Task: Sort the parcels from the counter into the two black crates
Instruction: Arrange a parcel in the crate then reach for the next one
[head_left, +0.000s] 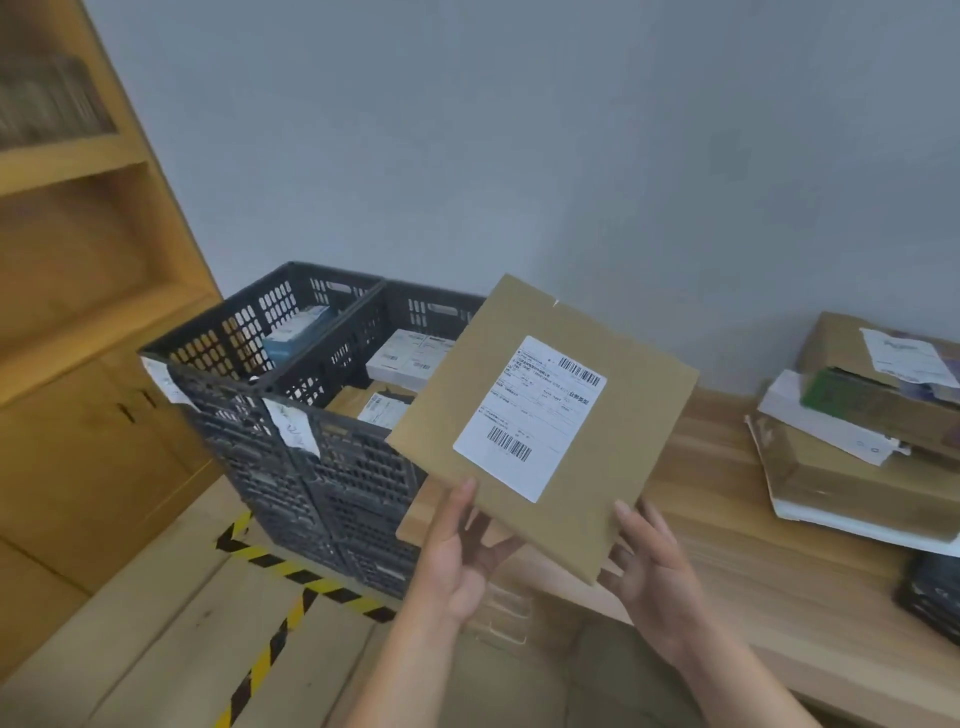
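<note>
Head view: the left crate and right crate, 2 black crates, have walls that partly hide the parcels inside. The left hand pinches the flat brown parcel, which is held over the counter edge, thumb in front and fingers hidden behind. The right hand grips it likewise. The label is unreadable. The frame cuts off the stacked parcels.

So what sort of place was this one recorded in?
Likely a small parcel-sorting or mail room: the left hand and right hand hold a labelled cardboard mailer, two tagged black crates already hold parcels, and other parcels are stacked on the wooden counter. Hazard tape marks the floor.
</note>
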